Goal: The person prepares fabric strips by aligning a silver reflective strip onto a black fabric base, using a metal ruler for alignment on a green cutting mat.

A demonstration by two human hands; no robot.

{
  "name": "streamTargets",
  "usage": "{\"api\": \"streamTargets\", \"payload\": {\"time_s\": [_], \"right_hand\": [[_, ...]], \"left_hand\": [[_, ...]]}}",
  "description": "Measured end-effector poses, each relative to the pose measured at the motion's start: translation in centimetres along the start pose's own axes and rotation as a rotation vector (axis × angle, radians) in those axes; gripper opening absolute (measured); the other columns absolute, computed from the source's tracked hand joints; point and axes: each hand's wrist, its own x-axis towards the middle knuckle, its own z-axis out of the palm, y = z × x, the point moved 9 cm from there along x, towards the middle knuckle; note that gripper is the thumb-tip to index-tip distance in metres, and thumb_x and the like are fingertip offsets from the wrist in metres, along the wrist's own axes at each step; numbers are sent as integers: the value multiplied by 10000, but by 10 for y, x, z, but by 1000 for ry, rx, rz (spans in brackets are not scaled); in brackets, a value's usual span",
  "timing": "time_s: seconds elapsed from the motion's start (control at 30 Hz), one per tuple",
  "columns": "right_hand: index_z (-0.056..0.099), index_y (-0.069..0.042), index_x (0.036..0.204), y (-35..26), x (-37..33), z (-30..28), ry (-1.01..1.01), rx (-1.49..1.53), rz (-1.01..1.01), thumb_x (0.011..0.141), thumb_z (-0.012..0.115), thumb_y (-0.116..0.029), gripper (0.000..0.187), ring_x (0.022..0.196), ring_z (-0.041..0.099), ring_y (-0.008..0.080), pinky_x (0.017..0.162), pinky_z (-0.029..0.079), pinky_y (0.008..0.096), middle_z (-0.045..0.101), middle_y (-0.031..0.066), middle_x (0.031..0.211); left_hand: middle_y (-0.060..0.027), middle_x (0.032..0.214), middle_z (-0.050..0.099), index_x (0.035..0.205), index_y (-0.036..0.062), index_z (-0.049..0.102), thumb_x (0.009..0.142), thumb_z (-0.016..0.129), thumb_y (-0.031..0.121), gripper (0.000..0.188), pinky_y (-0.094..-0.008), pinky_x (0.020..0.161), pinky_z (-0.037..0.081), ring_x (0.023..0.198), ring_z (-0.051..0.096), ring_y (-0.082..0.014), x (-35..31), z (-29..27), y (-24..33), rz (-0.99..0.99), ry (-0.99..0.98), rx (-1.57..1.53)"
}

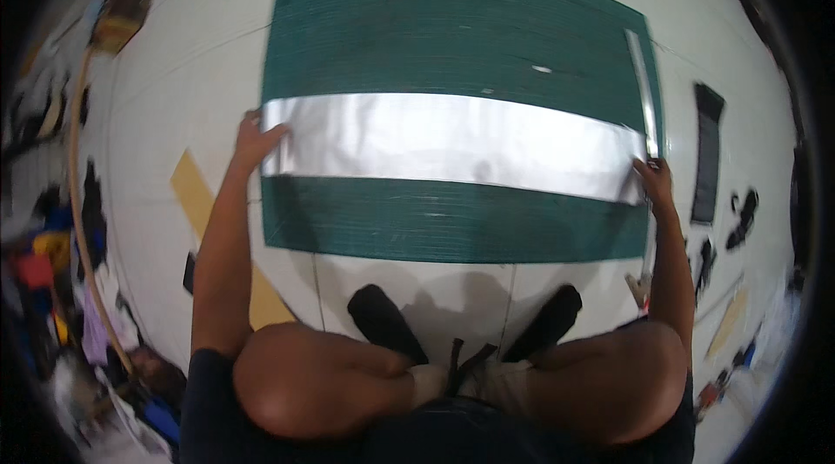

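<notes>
From the head camera, you are crouched over a large dark green rectangular cutting mat (452,29) lying flat on the white tiled floor (174,73), with your knees at the lower edge of the picture. Across the middle of the mat lies a long, wide strip of shiny silver sheet (452,138), running from one side of the mat to the other. Your left hand (255,140) rests on the strip's left end, thumb reaching onto the silver surface and the other fingers curled at the edge; you are pressing or pinching that end, though the view does not show which. Your right hand (654,179) sits at the strip's right end, its fingers bent down over the lower corner, holding it against the mat. Just above your right hand, a narrow silver metal ruler (642,86) lies along the mat's right edge, its near end almost touching your fingers. Beyond your right hand, off the mat, a dark flat rectangular piece (708,155) lies on the floor, with small black scraps (742,216) beside it. To the outside of your left forearm, a tan cardboard strip (196,194) lies slanted on the tiles, well apart from the silver strip. Blurred coloured clutter sits at the far left rim.
</notes>
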Motion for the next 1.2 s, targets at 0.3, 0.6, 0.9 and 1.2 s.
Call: {"api": "streamTargets", "payload": {"time_s": [0.3,0.6,0.9,1.2], "right_hand": [[619,-11,1081,13,-33,-77,223,290,41,835,730,-425,494,914,621,221,797,492,347,661,132,1022],[610,4,1043,153,-68,-150,430,556,418,822,762,-371,461,728,610,170,581,519,320,635,106,893],[600,-22,1118,206,-37,-245,823,76,739,846,697,-444,511,1007,644,319,836,531,430,644,177,1062],[572,-90,1161,47,76,-202,535,-202,-37,856,644,-351,408,1105,586,373,889,492,509,586,185,1157]], "left_hand": [[-142,1195,550,1400,93,446,881,629,370,617,-336,882,422,995,512,-209,-18,-55,48,-154,-101,-181],[-85,957,529,1278,25,524,906,623,299,472,-319,824,418,890,491,-178,-76,-66,213,168,-350,169],[-79,891,555,1176,8,548,833,694,141,395,-316,658,457,751,516,-154,-104,-27,322,363,-491,286],[-148,984,604,1152,-17,595,802,736,156,416,-346,729,509,820,597,-225,-145,66,379,396,-693,424]]}}
